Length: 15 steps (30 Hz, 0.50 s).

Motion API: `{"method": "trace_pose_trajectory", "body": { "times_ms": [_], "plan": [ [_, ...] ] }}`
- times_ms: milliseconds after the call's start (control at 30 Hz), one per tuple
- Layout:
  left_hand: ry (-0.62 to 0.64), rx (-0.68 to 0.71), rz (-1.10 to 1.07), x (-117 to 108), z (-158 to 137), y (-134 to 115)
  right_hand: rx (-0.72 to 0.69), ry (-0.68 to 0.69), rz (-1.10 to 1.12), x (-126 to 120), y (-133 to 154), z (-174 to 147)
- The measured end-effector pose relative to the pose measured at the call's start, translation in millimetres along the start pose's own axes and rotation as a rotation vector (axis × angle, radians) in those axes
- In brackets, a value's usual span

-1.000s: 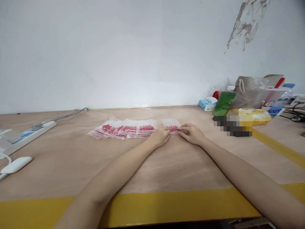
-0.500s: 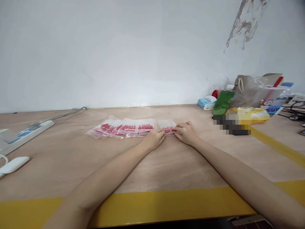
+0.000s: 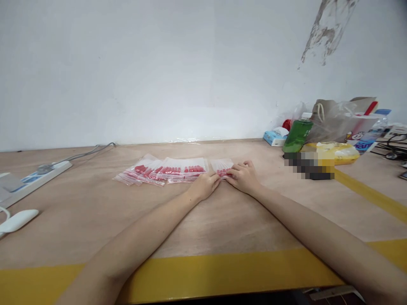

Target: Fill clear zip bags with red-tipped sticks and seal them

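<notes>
A clear zip bag with small red-ended pieces [image 3: 221,164] lies flat on the table in the middle of the view. Its near edge is pinched by my left hand [image 3: 206,185] at the left and by my right hand [image 3: 242,177] at the right. The fingers of both hands are closed and close together; the fingertips partly hide the bag's edge. Just left of my left hand lie more clear bags with red-ended pieces [image 3: 184,165]. Farther left, several such bags [image 3: 144,170] overlap in a fanned pile.
On the left are a white power strip [image 3: 47,173] and a white mouse-shaped object [image 3: 20,220]. At the back right stand a green bottle [image 3: 298,133], a blue tissue pack [image 3: 275,137], a yellow wipes pack [image 3: 345,154] and a plastic bag [image 3: 330,123]. Yellow tape [image 3: 222,275] edges the table.
My right hand has slid slightly left along the bag's near edge, nearer my left hand. The left hand has barely moved, and the other bags lie as before.
</notes>
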<state>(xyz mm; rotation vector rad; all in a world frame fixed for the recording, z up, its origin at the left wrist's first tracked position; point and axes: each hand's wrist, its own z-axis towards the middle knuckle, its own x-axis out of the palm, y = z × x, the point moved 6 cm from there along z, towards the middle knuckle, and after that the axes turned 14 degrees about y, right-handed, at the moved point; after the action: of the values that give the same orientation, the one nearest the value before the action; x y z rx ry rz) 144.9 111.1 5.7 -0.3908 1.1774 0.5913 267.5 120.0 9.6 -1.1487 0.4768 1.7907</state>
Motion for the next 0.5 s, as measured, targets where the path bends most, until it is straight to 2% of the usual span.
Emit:
{"method": "trace_pose_trajectory", "body": {
  "times_ms": [167, 367, 500],
  "plan": [
    [0.031, 0.016, 0.117, -2, -1, 0, -0.082, 0.025, 0.100, -4, -8, -7],
    [0.079, 0.181, 0.408, -7, -1, -4, -0.153, 0.092, 0.232, -5, -21, -21],
    [0.081, 0.165, 0.450, -8, 4, 4, -0.208, 0.151, 0.220, -2, -19, -23]
  ]
}}
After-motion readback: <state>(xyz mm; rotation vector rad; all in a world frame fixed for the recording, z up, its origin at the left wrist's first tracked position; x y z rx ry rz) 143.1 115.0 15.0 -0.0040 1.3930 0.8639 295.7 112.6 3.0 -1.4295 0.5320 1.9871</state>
